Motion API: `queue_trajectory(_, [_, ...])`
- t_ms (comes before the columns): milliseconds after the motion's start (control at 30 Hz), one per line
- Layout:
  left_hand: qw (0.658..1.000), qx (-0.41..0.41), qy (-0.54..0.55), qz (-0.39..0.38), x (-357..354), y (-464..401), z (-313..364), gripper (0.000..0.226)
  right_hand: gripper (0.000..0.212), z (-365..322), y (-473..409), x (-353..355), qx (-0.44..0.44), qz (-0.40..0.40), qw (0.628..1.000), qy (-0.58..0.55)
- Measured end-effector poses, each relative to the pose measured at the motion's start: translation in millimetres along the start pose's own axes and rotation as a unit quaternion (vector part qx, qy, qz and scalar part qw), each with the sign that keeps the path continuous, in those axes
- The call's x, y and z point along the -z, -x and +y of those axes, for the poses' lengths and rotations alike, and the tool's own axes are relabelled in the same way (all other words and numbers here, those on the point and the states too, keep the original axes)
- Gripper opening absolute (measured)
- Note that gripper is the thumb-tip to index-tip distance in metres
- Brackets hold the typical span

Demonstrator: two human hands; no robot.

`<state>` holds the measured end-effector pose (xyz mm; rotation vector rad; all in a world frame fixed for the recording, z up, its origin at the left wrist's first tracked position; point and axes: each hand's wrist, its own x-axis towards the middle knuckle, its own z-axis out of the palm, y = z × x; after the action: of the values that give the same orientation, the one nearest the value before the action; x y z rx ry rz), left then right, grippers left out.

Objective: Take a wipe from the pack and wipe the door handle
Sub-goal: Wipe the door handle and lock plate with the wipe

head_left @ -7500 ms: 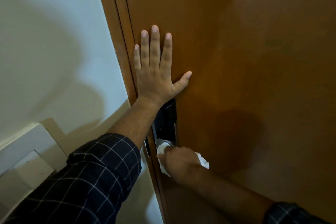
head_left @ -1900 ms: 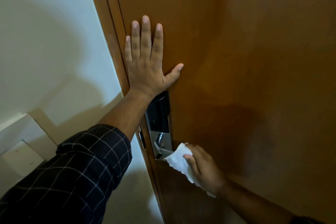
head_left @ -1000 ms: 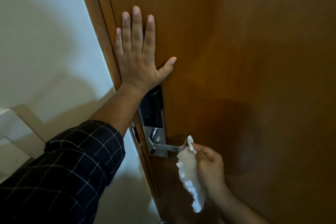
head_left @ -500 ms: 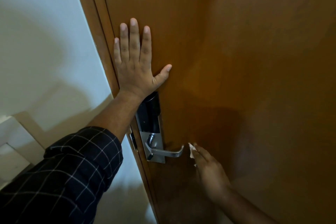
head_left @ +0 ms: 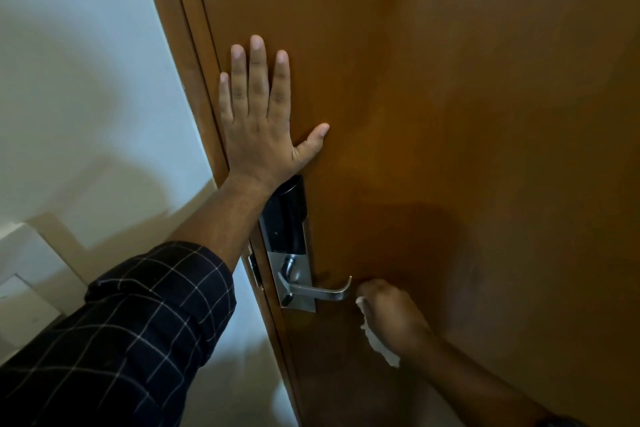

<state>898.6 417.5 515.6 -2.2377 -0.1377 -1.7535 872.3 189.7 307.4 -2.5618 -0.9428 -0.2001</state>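
The left hand (head_left: 258, 135) is spread flat against the wooden door (head_left: 467, 114), fingers apart, just above the black lock panel (head_left: 285, 218). The right hand (head_left: 391, 314) is curled tight around the white wipe (head_left: 379, 347), just beside the tip of the silver door handle (head_left: 320, 291), not touching it.
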Motion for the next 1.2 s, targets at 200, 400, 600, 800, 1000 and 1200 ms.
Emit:
queue_trajectory(200, [1.0,0.002,0.0,0.013,-3.7,-0.4,-1.0,0.092,0.028,-9.7,10.5,9.3,0.01,0.243,0.938,-0.247])
queue_trajectory(400, [1.0,0.004,-0.003,0.008,-2.6,0.7,-1.1,0.091,0.023,-19.7,0.3,-6.3,0.005,0.094,0.983,-0.16])
queue_trajectory(600, [1.0,0.003,-0.005,0.018,-7.4,0.0,-2.8,0.093,0.018,-23.4,4.7,22.5,-0.08,0.159,0.935,-0.308])
queue_trajectory(800, [1.0,-0.001,-0.001,0.008,-2.7,0.7,-1.1,0.093,0.033,-92.6,-30.1,43.8,0.036,0.199,0.939,-0.279])
queue_trajectory(1000, [1.0,0.003,0.001,0.005,-2.1,-0.7,-1.5,0.092,0.039,-110.6,-26.5,1.4,0.259,0.052,0.957,0.118])
queue_trajectory(1200, [1.0,0.001,0.0,0.015,-5.7,0.0,-2.2,0.092,0.075,-42.6,-11.9,10.7,0.331,0.023,0.933,0.141])
